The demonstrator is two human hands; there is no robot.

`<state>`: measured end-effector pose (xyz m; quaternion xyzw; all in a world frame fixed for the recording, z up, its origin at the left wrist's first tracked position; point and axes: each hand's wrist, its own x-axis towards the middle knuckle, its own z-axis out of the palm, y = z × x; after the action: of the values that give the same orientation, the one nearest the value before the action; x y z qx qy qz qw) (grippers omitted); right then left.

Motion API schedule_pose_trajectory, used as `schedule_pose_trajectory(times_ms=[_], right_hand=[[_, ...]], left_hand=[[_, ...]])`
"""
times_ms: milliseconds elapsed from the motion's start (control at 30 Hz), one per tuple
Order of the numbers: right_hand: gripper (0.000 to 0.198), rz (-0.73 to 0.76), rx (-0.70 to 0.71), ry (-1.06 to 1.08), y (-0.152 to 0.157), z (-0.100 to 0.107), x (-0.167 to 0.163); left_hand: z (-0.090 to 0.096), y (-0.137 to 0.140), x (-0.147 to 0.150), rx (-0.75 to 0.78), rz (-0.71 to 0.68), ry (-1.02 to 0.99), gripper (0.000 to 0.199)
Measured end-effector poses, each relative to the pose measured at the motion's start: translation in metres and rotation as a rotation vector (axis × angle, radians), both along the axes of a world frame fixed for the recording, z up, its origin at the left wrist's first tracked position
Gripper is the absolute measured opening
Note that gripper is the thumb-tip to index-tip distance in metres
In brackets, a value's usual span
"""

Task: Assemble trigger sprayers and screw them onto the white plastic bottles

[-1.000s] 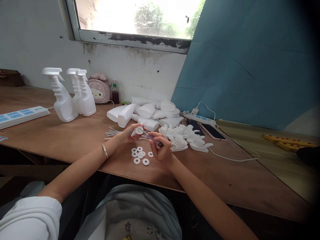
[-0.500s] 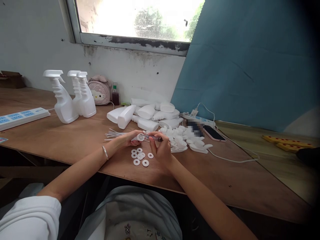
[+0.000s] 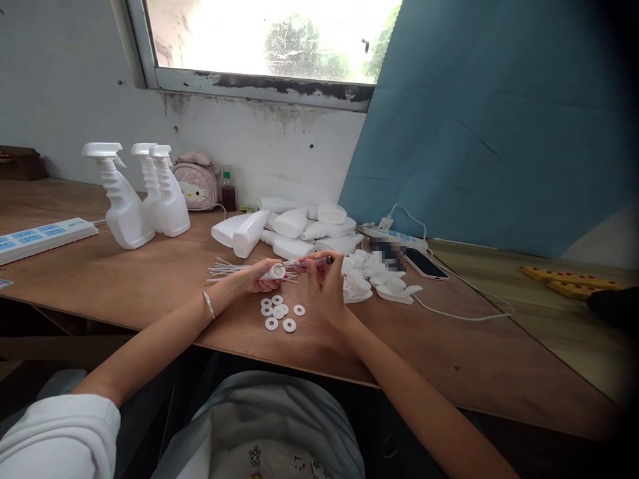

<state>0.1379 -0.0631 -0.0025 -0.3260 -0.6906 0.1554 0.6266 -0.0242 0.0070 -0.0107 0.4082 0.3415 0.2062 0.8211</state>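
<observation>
While a white part point(image 3: 276, 271) is gripped in the left hand point(image 3: 259, 277), a tool point(image 3: 302, 264) is pinched in the right hand point(image 3: 326, 282), just rightward. Its long axis is pointed leftward, toward the part.

The brown wooden tabletop point(image 3: 424, 352) looks smooth, with a dull sheen. Near the clock's centre, the small white tubular piece point(image 3: 276, 271) is satin plastic, and the slim clear-handled tool point(image 3: 301, 264) is glossy. The flat white rings point(image 3: 278, 311) at seven o'clock look matt. Three white spray bottles point(image 3: 128, 213), between nine and ten o'clock, are smooth, softly shining plastic. At ten o'clock, the rounded pink bag point(image 3: 204, 188) is quilted and matt. The silver bracelet point(image 3: 208, 306), towards eight o'clock, gleams like metal. At two o'clock, the large blue sheet point(image 3: 474, 120) looks like creased, matt cloth. The black-screened phone point(image 3: 426, 264), just past three o'clock, is smooth and glassy.
</observation>
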Motion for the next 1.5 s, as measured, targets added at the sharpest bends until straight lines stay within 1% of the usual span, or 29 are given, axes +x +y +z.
schedule_pose_trajectory(times_ms=[167, 333, 467, 633, 767, 833, 900, 967, 1033, 1067, 1100, 1167, 1233, 1333, 1367, 1433, 1500], right_hand=[[0.016, 0.024, -0.076, 0.125, 0.003, 0.002, -0.001], [0.016, 0.056, -0.070, 0.168, 0.002, 0.003, -0.002], [0.017, 0.054, -0.083, 0.208, 0.003, 0.005, -0.001], [0.018, 0.074, -0.148, 0.208, 0.008, 0.005, 0.003], [0.018, 0.079, -0.129, 0.205, 0.010, 0.002, 0.003], [0.016, 0.061, -0.088, 0.197, 0.007, 0.001, 0.002], [0.013, 0.035, 0.004, 0.156, 0.003, 0.000, 0.002], [0.015, 0.006, 0.166, 0.040, 0.000, -0.002, 0.002], [0.022, -0.008, 0.355, -0.129, -0.001, -0.004, 0.003], [0.024, -0.007, 0.426, -0.203, -0.001, -0.006, 0.003], [0.025, 0.000, 0.474, -0.259, -0.001, -0.007, 0.003], [0.022, 0.021, 0.499, -0.319, 0.001, -0.009, 0.002], [0.020, 0.026, 0.482, -0.334, 0.001, -0.010, 0.000], [0.021, -0.020, 0.428, -0.292, 0.001, -0.008, -0.001], [0.020, -0.043, 0.376, -0.248, 0.001, -0.006, -0.001], [0.017, -0.061, 0.221, -0.127, 0.001, -0.003, 0.000], [0.014, -0.036, 0.061, 0.005, 0.003, 0.001, 0.002]], left_hand=[[0.004, 0.000, -0.001, -0.048, -0.056, 0.002, 0.029], [0.003, 0.002, -0.002, -0.046, -0.091, -0.005, 0.027], [0.001, 0.002, -0.004, -0.017, -0.108, -0.001, 0.024], [0.000, -0.002, -0.004, 0.044, -0.127, 0.027, 0.014], [0.001, -0.003, -0.003, 0.108, -0.121, 0.046, 0.013], [0.002, -0.002, -0.003, 0.104, -0.119, 0.039, 0.014], [0.002, 0.001, -0.004, 0.086, -0.116, 0.032, 0.017], [0.002, 0.003, -0.004, 0.053, -0.102, -0.009, 0.019], [0.001, 0.006, -0.004, 0.020, -0.087, -0.060, 0.021], [0.000, 0.006, -0.003, 0.009, -0.079, -0.082, 0.022], [0.000, 0.007, -0.003, 0.002, -0.073, -0.096, 0.024], [-0.002, 0.008, -0.002, -0.004, -0.067, -0.108, 0.027], [-0.004, 0.008, -0.002, -0.015, -0.063, -0.117, 0.028], [-0.005, 0.008, -0.002, -0.037, -0.073, -0.110, 0.026], [-0.005, 0.007, -0.002, -0.048, -0.082, -0.105, 0.025], [-0.005, 0.007, -0.003, -0.074, -0.108, -0.098, 0.023], [-0.005, 0.006, -0.004, -0.086, -0.138, -0.090, 0.022]])
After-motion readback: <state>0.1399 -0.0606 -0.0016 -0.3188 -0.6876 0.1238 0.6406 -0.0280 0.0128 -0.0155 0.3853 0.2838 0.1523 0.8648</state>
